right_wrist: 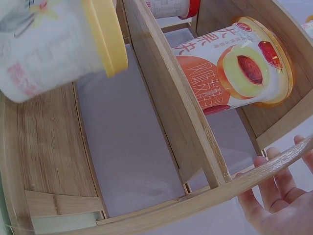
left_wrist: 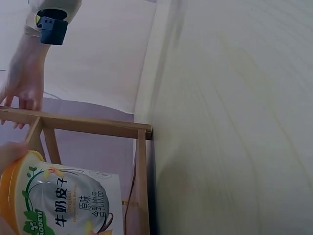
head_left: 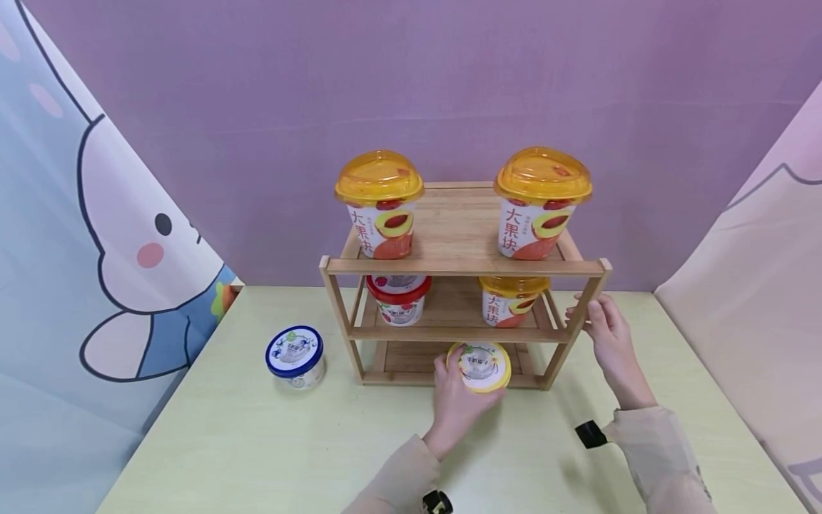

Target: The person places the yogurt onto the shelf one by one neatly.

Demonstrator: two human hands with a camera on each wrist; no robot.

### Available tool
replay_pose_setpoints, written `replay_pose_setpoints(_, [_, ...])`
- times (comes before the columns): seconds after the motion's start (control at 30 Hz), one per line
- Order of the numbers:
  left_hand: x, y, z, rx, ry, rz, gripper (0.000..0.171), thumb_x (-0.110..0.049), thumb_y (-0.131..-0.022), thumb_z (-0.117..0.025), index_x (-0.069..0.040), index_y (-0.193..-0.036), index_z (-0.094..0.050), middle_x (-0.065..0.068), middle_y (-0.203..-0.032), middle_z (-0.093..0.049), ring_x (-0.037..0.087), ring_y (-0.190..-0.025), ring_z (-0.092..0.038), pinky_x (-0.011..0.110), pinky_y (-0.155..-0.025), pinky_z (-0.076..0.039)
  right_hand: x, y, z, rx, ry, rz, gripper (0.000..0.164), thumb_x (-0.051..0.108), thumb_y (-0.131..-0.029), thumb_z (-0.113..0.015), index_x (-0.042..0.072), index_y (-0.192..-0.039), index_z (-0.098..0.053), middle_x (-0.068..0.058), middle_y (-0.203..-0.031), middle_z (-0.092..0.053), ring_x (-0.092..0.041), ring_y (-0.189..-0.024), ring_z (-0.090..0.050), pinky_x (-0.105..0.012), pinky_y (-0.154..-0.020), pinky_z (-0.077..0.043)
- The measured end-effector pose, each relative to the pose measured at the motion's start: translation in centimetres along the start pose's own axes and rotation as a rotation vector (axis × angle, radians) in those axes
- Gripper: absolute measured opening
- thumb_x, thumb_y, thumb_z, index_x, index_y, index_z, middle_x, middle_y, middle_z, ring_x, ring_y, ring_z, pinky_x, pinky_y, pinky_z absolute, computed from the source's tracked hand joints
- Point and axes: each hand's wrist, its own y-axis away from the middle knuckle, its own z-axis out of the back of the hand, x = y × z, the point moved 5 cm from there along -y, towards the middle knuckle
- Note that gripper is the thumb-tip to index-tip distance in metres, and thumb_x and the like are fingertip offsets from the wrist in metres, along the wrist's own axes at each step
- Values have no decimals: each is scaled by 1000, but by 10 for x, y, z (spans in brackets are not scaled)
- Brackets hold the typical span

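My left hand (head_left: 459, 400) grips a yellow-lidded yogurt cup (head_left: 483, 368) at the front of the wooden rack's lowest shelf. In the left wrist view this cup (left_wrist: 68, 196) shows its printed side, with only parts of the fingers at the left edge. My right hand (head_left: 610, 335) holds the right side post of the three-tier wooden rack (head_left: 462, 334). In the right wrist view its fingers (right_wrist: 274, 188) curl about the wooden post, while the yellow-lidded cup (right_wrist: 54, 44) hangs over the bottom tier's opening.
Two orange-domed cups (head_left: 379, 207) (head_left: 539, 207) stand on the top shelf. The middle shelf bears a red-lidded cup (head_left: 399, 303) on the left and an orange-lidded cup (head_left: 510, 303) on the right. A blue-lidded cup (head_left: 295, 357) sits on the table left of the rack.
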Motion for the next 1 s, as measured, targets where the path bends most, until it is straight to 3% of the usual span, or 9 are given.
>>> replay_pose_setpoints(0.3, [-4, -10, -20, -14, -71, 28, 87, -44, -53, -81, -4, -119, -41, 16, -114, -36, 28, -101, -43, 41, -80, -44, 0, 1, 1, -2, 18, -4, 19, 20, -95, -38, 15, -103, -53, 0, -86, -58, -6, -81, -58, -15, -74, -44])
replay_pose_setpoints(0.57, [-7, -17, -32, -23, -55, 20, 81, -44, -57, -79, 1, -114, -43, 25, -119, -36, 37, -109, -38, 47, -87, -38, 0, 1, 0, -7, 8, -9, 18, 19, -95, -38, 16, -101, -54, 3, -83, -60, -5, -80, -58, -14, -74, -44])
replay_pose_setpoints(1.0, [-8, -25, -46, -46, -3, 25, 86, -50, -57, -77, -5, -120, -41, 13, -112, -38, 27, -103, -40, 42, -85, -38, 0, 1, 0, -15, 4, -4, 18, 20, -95, -38, 16, -101, -54, 2, -84, -59, -6, -80, -58, -14, -75, -44])
